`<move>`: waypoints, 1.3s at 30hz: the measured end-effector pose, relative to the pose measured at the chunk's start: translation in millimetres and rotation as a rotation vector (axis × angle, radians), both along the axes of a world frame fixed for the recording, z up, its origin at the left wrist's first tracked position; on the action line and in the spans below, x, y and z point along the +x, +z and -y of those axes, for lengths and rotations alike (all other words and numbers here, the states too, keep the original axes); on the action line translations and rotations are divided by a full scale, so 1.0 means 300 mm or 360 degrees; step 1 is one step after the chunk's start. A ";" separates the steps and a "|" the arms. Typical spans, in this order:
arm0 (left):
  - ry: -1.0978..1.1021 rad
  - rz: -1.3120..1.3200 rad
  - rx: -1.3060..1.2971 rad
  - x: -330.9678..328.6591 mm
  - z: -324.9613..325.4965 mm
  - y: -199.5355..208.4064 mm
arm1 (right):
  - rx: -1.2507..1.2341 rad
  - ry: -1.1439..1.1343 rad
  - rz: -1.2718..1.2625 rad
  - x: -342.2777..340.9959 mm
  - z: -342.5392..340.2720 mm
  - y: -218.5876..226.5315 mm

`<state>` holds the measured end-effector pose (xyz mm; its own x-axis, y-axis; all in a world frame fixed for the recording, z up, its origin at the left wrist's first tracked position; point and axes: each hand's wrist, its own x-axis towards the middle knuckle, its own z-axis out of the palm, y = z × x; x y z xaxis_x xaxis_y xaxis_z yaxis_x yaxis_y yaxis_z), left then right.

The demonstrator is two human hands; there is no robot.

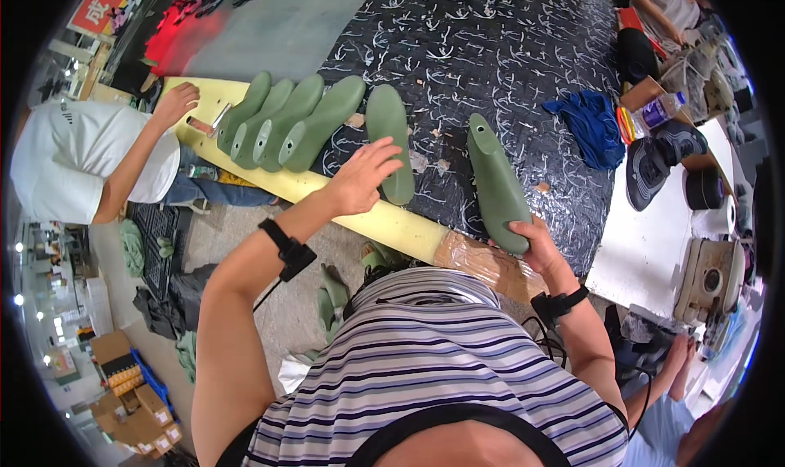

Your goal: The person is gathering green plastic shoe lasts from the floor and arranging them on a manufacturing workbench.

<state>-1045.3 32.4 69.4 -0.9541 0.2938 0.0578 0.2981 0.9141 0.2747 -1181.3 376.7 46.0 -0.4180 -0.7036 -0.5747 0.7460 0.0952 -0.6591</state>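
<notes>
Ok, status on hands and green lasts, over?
Right hand gripping one last by near end. Left hand open over second last, contact unclear. Four more lasts lined up leftward; co-worker's hand beside them.

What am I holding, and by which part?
Your right hand holds a green shoe last by its rounded near end; your left hand holds nothing.

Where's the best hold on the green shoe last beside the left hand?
Probably grip the green shoe last across its near end, from the left: it narrows there, and the left hand is on that side.
</notes>
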 end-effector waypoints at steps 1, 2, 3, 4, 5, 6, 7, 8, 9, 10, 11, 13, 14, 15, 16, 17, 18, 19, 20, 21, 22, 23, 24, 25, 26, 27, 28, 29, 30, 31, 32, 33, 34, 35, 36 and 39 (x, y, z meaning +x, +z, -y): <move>0.0250 0.0005 0.0229 0.016 -0.012 0.005 | -0.0004 -0.0029 -0.0024 0.028 -0.006 -0.005; 0.0364 -0.0182 0.0341 0.035 -0.020 -0.017 | -0.0063 -0.0047 0.0058 0.060 0.004 -0.003; 0.0550 -0.0331 0.0518 0.042 -0.057 -0.032 | -0.0120 -0.0078 0.0121 0.077 0.018 0.000; 0.0689 -0.0373 0.0479 0.035 -0.074 -0.062 | -0.0155 -0.0130 0.0121 0.102 0.039 -0.012; 0.0848 -0.0385 0.0430 0.020 -0.093 -0.079 | -0.0198 -0.0180 0.0122 0.122 0.064 -0.021; 0.1030 -0.0344 0.0423 0.000 -0.103 -0.096 | -0.0170 -0.0145 0.0078 0.133 0.088 0.008; 0.1228 -0.0251 0.0505 -0.012 -0.104 -0.129 | -0.0138 -0.0105 0.0043 0.144 0.100 0.037; 0.1378 -0.0186 0.0808 -0.026 -0.115 -0.156 | -0.0145 -0.0088 0.0038 0.144 0.104 0.033; 0.1447 -0.0131 0.0735 -0.032 -0.142 -0.158 | -0.0137 -0.0074 0.0052 0.152 0.104 0.027; 0.1398 -0.0202 0.0680 -0.032 -0.134 -0.159 | -0.0195 -0.0094 0.0105 0.152 0.105 0.027; 0.1352 -0.0262 0.0625 -0.022 -0.130 -0.167 | -0.0203 -0.0111 0.0074 0.163 0.095 0.033; 0.1273 -0.0319 0.0618 0.025 -0.083 -0.172 | -0.0179 -0.0242 0.0172 0.183 0.098 0.033; 0.1216 -0.0351 0.0606 0.049 -0.054 -0.167 | -0.0218 -0.0239 0.0178 0.188 0.099 0.025; 0.1216 -0.0321 0.0629 0.072 -0.036 -0.148 | -0.0232 -0.0257 0.0168 0.185 0.105 0.021; 0.1200 -0.0274 0.0577 0.097 -0.023 -0.129 | -0.0175 -0.0251 0.0162 0.185 0.110 0.023; 0.1195 -0.0222 0.0529 0.111 -0.011 -0.121 | -0.0110 -0.0237 0.0160 0.184 0.111 0.021; 0.1188 -0.0220 0.0529 0.099 0.006 -0.121 | -0.0135 -0.0224 0.0209 0.173 0.117 0.006; 0.1203 -0.0155 0.0432 0.084 0.020 -0.122 | -0.0134 -0.0233 0.0211 0.157 0.126 0.001; 0.1224 -0.0086 0.0334 0.072 0.022 -0.108 | -0.0097 -0.0208 0.0211 0.141 0.142 0.003; 0.1223 -0.0077 0.0333 0.045 0.018 -0.098 | -0.0060 -0.0185 0.0212 0.126 0.150 0.003; 0.1345 0.0005 0.0286 0.008 0.011 -0.088 | -0.0058 -0.0188 0.0220 0.107 0.153 -0.012; 0.1462 0.0086 0.0233 -0.021 0.011 -0.073 | -0.0028 -0.0183 0.0240 0.084 0.163 -0.036; 0.1453 0.0092 0.0228 -0.030 0.017 -0.072 | 0.0000 -0.0179 0.0260 0.066 0.172 -0.054; 0.1461 0.0132 0.0213 -0.032 0.022 -0.076 | -0.0002 -0.0190 0.0266 0.058 0.178 -0.070; 0.1467 0.0174 0.0199 -0.035 0.023 -0.081 | 0.0066 -0.0291 0.0297 0.056 0.185 -0.082; 0.1452 0.0180 0.0195 -0.037 0.021 -0.084 | 0.0135 -0.0395 0.0327 0.053 0.191 -0.090; 0.1481 0.0159 0.0190 -0.037 0.017 -0.086 | 0.0134 -0.0412 0.0333 0.048 0.194 -0.097; 0.1506 0.0138 0.0187 -0.040 0.016 -0.085 | 0.0151 -0.0441 0.0293 0.043 0.196 -0.101; 0.1489 0.0149 0.0188 -0.039 0.010 -0.079 | 0.0176 -0.0469 0.0255 0.047 0.190 -0.106; 0.1514 0.0144 0.0203 -0.037 0.009 -0.070 | 0.0181 -0.0489 0.0262 0.052 0.190 -0.121; 0.1533 0.0134 0.0221 -0.043 0.009 -0.066 | 0.0131 -0.0480 0.0208 0.052 0.192 -0.147; 0.1505 0.0138 0.0225 -0.044 0.010 -0.070 | 0.0081 -0.0471 0.0151 0.054 0.193 -0.170; 0.1504 0.0112 0.0235 -0.040 0.012 -0.076 | 0.0094 -0.0486 0.0129 0.059 0.191 -0.190; 0.1510 0.0082 0.0242 -0.036 0.018 -0.080 | 0.0095 -0.0507 0.0126 0.060 0.193 -0.186; 0.1520 0.0104 0.0231 -0.037 0.019 -0.081 | 0.0110 -0.0499 0.0134 0.060 0.195 -0.177; 0.1510 0.0075 0.0238 -0.035 0.022 -0.081 | 0.0121 -0.0498 0.0134 0.060 0.197 -0.170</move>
